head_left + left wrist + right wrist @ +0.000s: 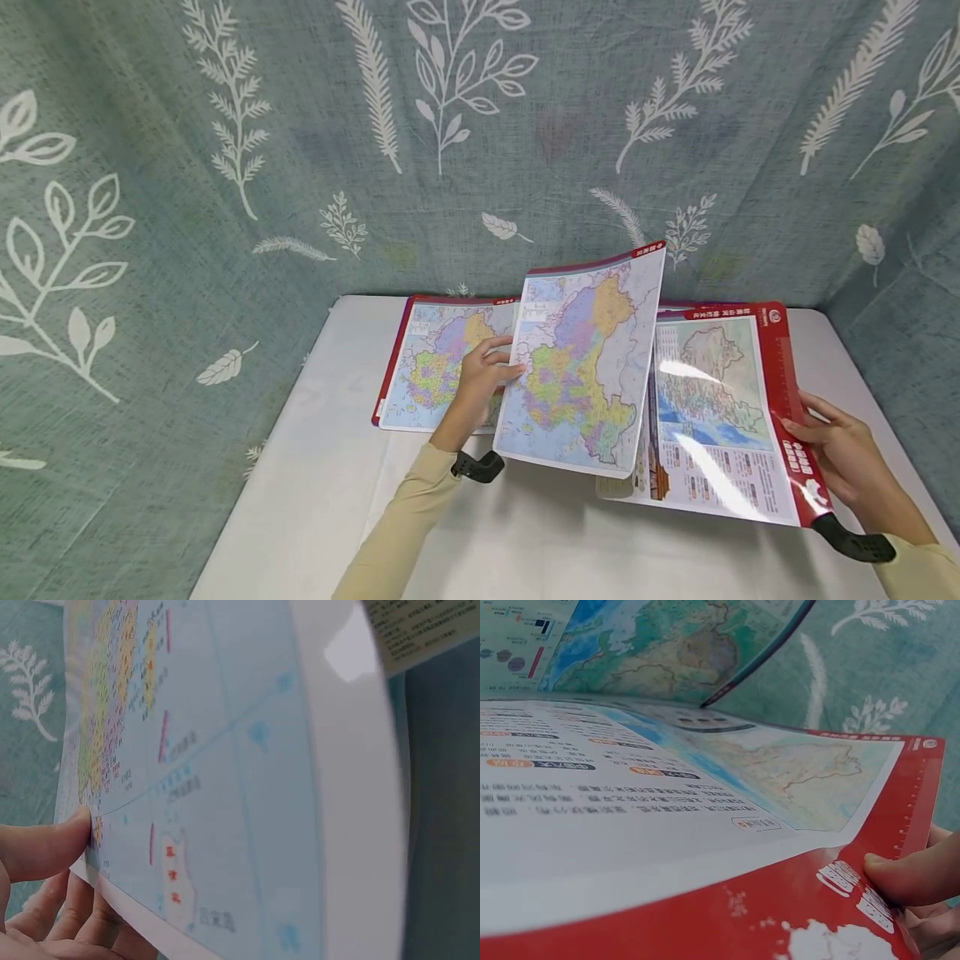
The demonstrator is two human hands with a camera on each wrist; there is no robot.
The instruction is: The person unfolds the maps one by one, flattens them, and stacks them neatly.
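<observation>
My left hand pinches the left edge of a raised political map sheet, coloured in pastel patches. In the left wrist view the thumb lies on its printed face and the fingers are behind it. My right hand grips the red right border of a glossy relief map, its thumb on top and other fingers beneath. The raised sheet tilts up over the relief map's left side. On its back, the right wrist view shows another relief map. Whether the two sheets are joined, I cannot tell.
Another red-edged political map lies flat at the left, partly behind my left hand. A white table carries everything. Grey-green curtain with white leaf prints hangs behind and along both sides. Both wrists wear black straps.
</observation>
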